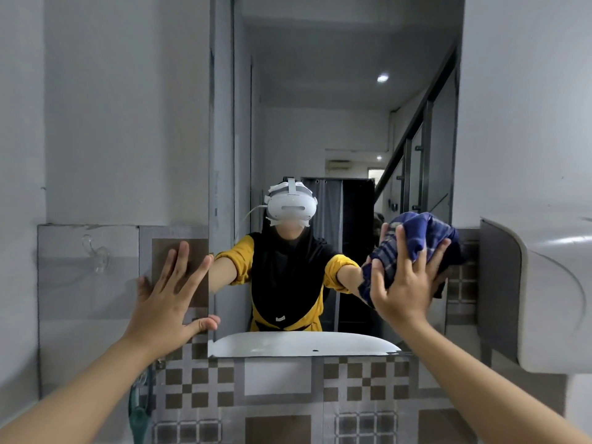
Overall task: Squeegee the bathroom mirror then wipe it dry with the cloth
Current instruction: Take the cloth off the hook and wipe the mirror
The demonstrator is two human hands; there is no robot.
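Observation:
The tall bathroom mirror [336, 91] hangs on the wall ahead and reflects a person in a yellow top wearing a white headset. My right hand [407, 283] presses a bunched blue checked cloth [419, 238] against the mirror's lower right part, fingers spread over the cloth. My left hand [169, 296] lies flat with spread fingers on the tiled wall just left of the mirror's edge, thumb near the mirror's lower left corner. No squeegee shows clearly; a green object [138, 418] hangs low at the left.
A white dispenser box [544, 299] juts from the wall right of the mirror, close to my right hand. A clear hook [96, 254] sticks to the tiles at the left. Brown and grey checkered tiles [288, 395] run below the mirror.

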